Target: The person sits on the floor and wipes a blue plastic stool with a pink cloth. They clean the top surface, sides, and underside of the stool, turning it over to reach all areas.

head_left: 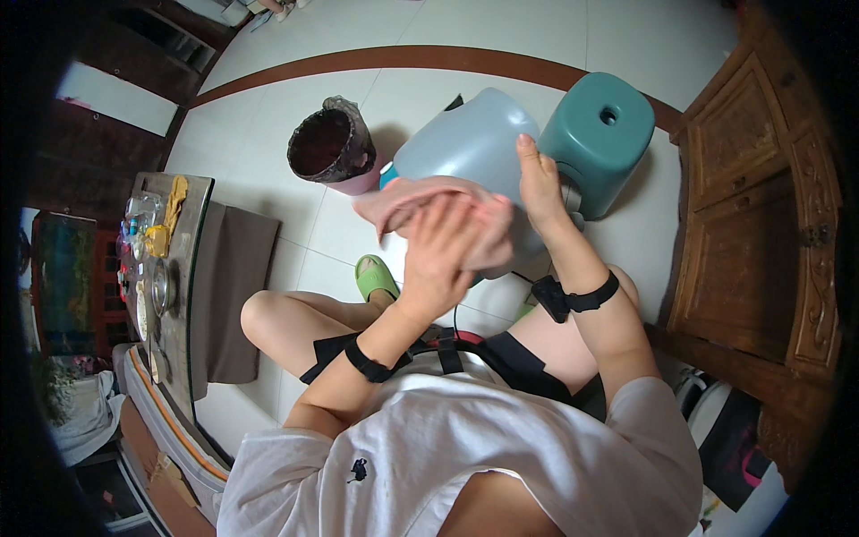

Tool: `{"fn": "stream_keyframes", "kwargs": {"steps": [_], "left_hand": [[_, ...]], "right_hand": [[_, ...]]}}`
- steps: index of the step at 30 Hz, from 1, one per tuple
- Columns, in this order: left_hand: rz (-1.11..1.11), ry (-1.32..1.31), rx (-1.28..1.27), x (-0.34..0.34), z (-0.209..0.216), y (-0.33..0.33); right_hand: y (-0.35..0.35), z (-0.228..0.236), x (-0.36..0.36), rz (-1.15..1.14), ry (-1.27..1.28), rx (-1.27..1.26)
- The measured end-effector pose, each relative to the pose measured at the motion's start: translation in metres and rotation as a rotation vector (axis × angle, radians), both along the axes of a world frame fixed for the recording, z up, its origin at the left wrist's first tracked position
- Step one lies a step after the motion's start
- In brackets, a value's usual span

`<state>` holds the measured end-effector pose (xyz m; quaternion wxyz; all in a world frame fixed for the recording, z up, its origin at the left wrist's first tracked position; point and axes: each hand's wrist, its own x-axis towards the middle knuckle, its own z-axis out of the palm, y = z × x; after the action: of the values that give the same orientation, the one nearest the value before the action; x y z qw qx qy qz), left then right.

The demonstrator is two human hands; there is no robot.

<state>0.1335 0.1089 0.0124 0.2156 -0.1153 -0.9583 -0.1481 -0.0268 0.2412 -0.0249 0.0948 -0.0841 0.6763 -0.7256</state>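
A blurred left hand (438,255) lies over a pink cloth (394,201) at the near end of a rounded pale-blue object (470,139), while the right hand (542,186), thumb raised, sits at its right side near a teal stool (591,121), neither grip clear from where I stand.

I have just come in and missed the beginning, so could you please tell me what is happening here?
A person in a white shirt is handling a pink cloth against a large pale blue object. The left hand lies spread over the cloth, looking blurred. The right hand is at the object's right side, thumb up; its grip is partly hidden. A teal stool stands beyond that hand, and a lined bin stands to the object's left.
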Motion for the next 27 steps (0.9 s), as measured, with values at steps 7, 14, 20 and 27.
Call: {"fn": "stream_keyframes", "kwargs": {"steps": [7,14,20,27], "left_hand": [[0.134,0.127,0.019,-0.037,0.01,-0.021],[0.093,-0.091,0.599,-0.045,-0.003,-0.054],[-0.093,-0.078,0.038,-0.038,0.018,-0.008],[0.367,-0.553,1.095,-0.072,0.028,-0.059]], "right_hand": [[0.0,0.014,0.014,0.064,0.076,0.074],[0.002,0.002,0.014,0.171,0.129,0.097],[-0.006,-0.013,0.015,0.225,0.021,-0.114],[-0.005,0.006,0.032,0.35,0.218,0.089]]}}
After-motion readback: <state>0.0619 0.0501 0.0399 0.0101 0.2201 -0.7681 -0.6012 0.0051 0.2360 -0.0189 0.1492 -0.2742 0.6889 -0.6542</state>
